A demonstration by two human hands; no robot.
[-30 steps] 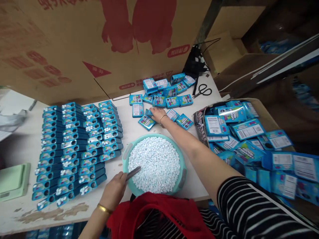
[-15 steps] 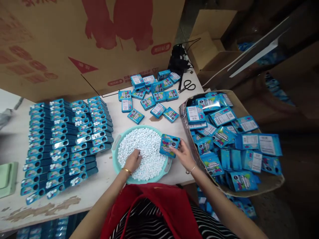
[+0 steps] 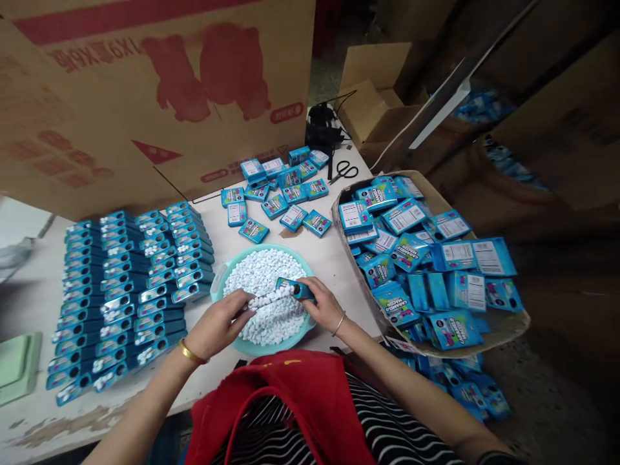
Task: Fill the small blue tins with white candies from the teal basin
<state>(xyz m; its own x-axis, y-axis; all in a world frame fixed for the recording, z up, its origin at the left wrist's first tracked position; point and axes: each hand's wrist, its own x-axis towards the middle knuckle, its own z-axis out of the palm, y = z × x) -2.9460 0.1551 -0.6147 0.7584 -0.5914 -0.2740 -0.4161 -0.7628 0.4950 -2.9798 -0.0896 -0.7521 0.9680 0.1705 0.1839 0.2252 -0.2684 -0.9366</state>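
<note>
A teal basin (image 3: 219,279) full of small white candies (image 3: 264,274) sits on the table in front of me. Over it, my left hand (image 3: 220,323) grips a narrow metal scoop (image 3: 268,298) loaded with a row of candies. The scoop's tip meets the open end of a small blue box (image 3: 296,289) that my right hand (image 3: 323,305) holds on its edge. Rows of filled blue boxes (image 3: 135,284) lie to the left, each with candies showing at its opening.
Loose blue boxes (image 3: 278,187) are scattered at the back of the table, with scissors (image 3: 345,170) beside them. A cardboard tray (image 3: 504,326) heaped with blue boxes stands at right. A large cardboard sheet (image 3: 145,97) leans behind. A green object (image 3: 14,361) lies far left.
My right hand picked a blue box from the back pile and brought it over the basin. My left hand scooped candies and raised the loaded scoop to the box's opening.
</note>
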